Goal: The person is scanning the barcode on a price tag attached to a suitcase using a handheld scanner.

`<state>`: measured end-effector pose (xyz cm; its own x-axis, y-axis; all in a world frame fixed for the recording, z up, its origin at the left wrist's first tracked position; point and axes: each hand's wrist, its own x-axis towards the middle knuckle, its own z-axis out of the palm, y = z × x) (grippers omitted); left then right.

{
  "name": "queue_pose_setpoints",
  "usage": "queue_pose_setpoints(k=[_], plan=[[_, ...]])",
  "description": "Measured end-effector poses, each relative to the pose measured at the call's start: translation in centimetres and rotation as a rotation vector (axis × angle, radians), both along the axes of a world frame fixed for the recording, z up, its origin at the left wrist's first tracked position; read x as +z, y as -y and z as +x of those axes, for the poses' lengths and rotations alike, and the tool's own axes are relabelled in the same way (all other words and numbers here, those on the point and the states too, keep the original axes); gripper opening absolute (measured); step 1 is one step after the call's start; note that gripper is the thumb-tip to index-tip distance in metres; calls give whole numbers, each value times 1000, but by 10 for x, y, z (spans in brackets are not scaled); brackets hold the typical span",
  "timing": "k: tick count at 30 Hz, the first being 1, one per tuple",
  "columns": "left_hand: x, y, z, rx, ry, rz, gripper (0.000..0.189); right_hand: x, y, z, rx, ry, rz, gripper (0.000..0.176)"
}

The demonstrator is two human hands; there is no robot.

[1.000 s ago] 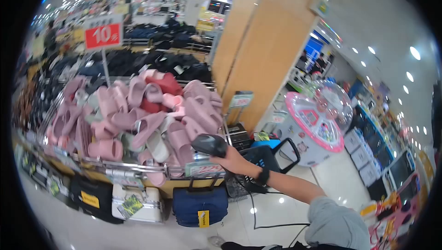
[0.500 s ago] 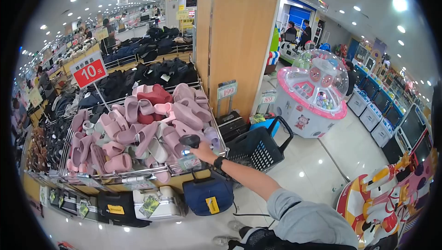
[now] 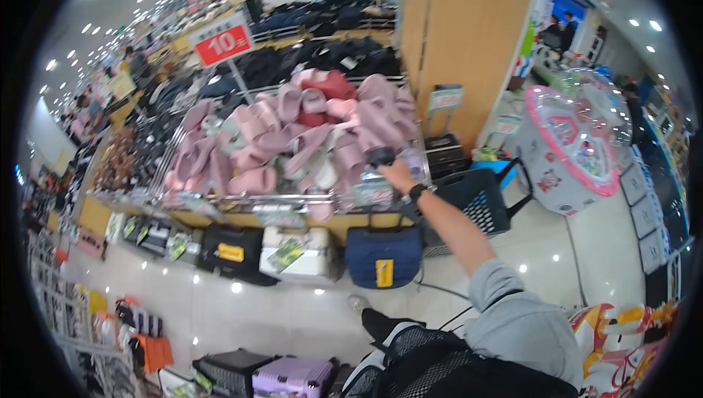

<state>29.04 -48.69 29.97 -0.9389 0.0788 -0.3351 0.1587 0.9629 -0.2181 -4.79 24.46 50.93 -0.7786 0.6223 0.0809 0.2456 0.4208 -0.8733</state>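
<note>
My right hand point(image 3: 398, 175) reaches over the front right corner of the slipper bin, closed around a black object with a rounded head point(image 3: 381, 156). Its exact kind is too small and blurred to tell. Pink and mauve slippers point(image 3: 253, 180) are heaped beside it, with a few red slippers point(image 3: 333, 85) and pale ones among them. Just below the hand, a price card point(image 3: 373, 194) hangs on the bin's metal rail point(image 3: 285, 199). My left hand is out of view.
A black shopping basket point(image 3: 469, 204) stands right of the bin, near a wooden pillar point(image 3: 469, 46). Below the bin are a navy bag point(image 3: 384, 251) and a white suitcase point(image 3: 299, 248). A purple suitcase point(image 3: 293, 378) lies nearer. Dark cables cross the floor.
My view has turned left and down, so the bin now sits farther right and the suitcases near my feet appear. My right hand still holds the black object over the slippers.
</note>
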Motion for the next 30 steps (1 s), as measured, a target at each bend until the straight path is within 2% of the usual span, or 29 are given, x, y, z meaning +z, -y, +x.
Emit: queue_pose_setpoints(k=[1,2,3,5,6,7,8,11,13,14,15,17,18,21,23,26,27,30], plan=[[-45,27,-2,107,73,147,49,-5,-5,-5,-5,71,12,36],[-81,48,-5,222,137,287,48,-11,-7,-11,-43,36,59,39],[-90,44,-15,576,151,779,51,-21,-10,-19,-85,-15,94,41],[-80,43,-27,504,65,661,46,-20,-13,-26,-81,46,95,41],[-79,48,-32,524,77,662,41,-14,-10,-25,-80,44,84,41],[-81,54,-36,635,99,746,37,-15,-10,-28,-80,40,75,41],[-81,63,-44,582,86,763,36,-16,-9,-31,-78,23,24,41],[-72,71,-64,545,45,720,34,-6,10,-33,-255,104,125,42],[-69,84,-82,517,182,788,34,-7,16,-37,-294,122,208,43],[-49,71,-86,739,228,975,32,-8,16,-38,-295,136,196,43],[-40,71,-98,734,231,965,32,-9,16,-39,-299,149,184,43],[-37,79,-125,225,181,700,30,-14,11,-41,-308,158,185,40],[-33,66,-142,739,234,865,30,-15,11,-42,-305,164,196,38],[-22,59,-199,629,209,831,28,-8,13,-44,-262,198,192,42],[-51,74,-239,358,97,645,31,-10,11,-48,-247,272,167,42],[-37,49,-285,358,75,753,30,-27,9,-58,-259,173,283,37],[-31,37,-301,327,67,701,28,-18,16,-58,-237,179,256,36],[-22,13,-342,385,171,747,31,-16,20,-63,-212,206,273,34]])
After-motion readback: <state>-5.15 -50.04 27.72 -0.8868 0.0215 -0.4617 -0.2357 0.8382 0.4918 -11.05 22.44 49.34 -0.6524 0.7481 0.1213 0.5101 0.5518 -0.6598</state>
